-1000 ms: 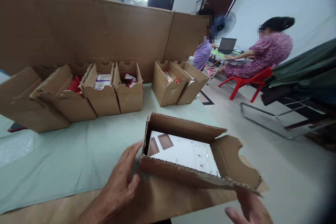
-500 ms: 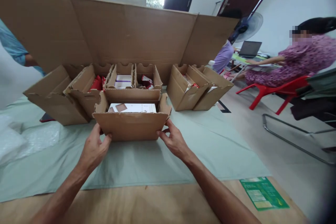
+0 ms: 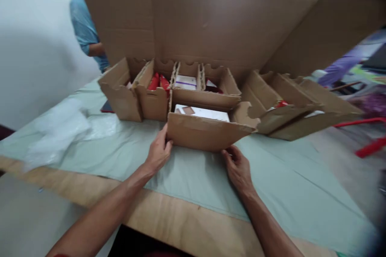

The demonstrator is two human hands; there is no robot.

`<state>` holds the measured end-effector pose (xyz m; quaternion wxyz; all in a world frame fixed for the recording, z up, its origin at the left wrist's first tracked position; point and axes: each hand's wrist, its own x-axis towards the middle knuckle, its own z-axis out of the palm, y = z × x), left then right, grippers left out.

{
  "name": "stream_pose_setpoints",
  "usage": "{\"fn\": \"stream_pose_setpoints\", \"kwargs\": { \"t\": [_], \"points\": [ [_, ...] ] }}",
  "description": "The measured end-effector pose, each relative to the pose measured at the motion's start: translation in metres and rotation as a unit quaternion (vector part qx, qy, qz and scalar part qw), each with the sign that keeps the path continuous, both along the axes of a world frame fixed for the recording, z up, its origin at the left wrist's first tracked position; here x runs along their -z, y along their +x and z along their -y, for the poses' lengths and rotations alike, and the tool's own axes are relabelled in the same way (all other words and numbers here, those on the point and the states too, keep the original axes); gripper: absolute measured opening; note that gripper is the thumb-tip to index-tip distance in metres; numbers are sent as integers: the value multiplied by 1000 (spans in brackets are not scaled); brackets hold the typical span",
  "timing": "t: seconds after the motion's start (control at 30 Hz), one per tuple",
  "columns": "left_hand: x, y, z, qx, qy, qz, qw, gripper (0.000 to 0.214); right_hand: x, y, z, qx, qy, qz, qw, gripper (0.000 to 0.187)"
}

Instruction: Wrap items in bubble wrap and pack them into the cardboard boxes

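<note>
In the middle of the table stands an open-topped cardboard box [image 3: 200, 134] with a white carton [image 3: 208, 113] inside. My left hand [image 3: 158, 150] grips its lower left corner, thumb on the front face and fingers round the side. At the lower right corner is my right hand [image 3: 238, 166], thumb and fingers closed on the edge, fingertips partly hidden. Right behind stand two similar boxes: one holds a white and purple carton [image 3: 186, 82], the other a dark red and white pack [image 3: 213, 87].
Further left, a cardboard bin [image 3: 153, 102] holds red packets [image 3: 158, 82]. More bins [image 3: 286, 116] stand at right. A tall cardboard panel [image 3: 208, 20] rises behind the row. Bubble wrap [image 3: 69, 124] lies left on the green cloth [image 3: 193, 176]. A person in a blue sleeve [image 3: 83, 20] is beyond the panel.
The view has swung left and tilted down, so everything sits further right in it. Both hands stay at the lower corners of the cardboard box.
</note>
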<state>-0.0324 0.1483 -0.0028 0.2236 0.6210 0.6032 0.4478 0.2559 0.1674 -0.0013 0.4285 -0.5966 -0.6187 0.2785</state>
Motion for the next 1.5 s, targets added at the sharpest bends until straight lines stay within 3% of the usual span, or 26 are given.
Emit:
{"fn": "stream_pose_setpoints", "kwargs": {
  "t": [0.17, 0.27, 0.4, 0.53, 0.67, 0.8, 1.07, 1.17, 1.27, 1.37, 1.5],
  "points": [
    [0, -9, -2, 2, 6, -66, 998, 69, 13, 5, -9, 19, 16, 29, 999, 43],
    [-11, -36, 14, -26, 13, -122, 992, 66, 19, 14, -10, 10, 18, 15, 1000, 43],
    [-28, -116, 45, -143, -9, -205, 968, 47, 24, 23, -14, 25, -21, -10, 999, 46],
    [-39, -202, 72, -307, -54, -268, 912, 47, 24, 26, -20, 20, -36, -19, 999, 43],
    [-42, -248, 74, -371, -80, -303, 874, 45, 21, 25, -21, 13, -52, -12, 998, 43],
    [-45, -254, 65, -385, -78, -321, 862, 28, 20, 24, -21, 27, -43, 6, 999, 45],
    [-57, -218, 71, -345, -57, -351, 869, 33, 14, 19, -19, 6, -44, -16, 999, 44],
    [-53, -227, 62, -360, -80, -342, 864, 41, 13, 18, -19, 0, -35, -20, 999, 42],
    [-52, -240, 51, -376, -100, -311, 867, 33, 13, 18, -19, -4, -24, -22, 999, 40],
    [-61, -244, 45, -388, -87, -270, 877, 25, 12, 18, -17, -19, -15, -37, 999, 40],
    [-86, -240, 48, -410, -27, -198, 890, 22, 13, 18, -16, -23, -25, -43, 998, 40]
  ]
}}
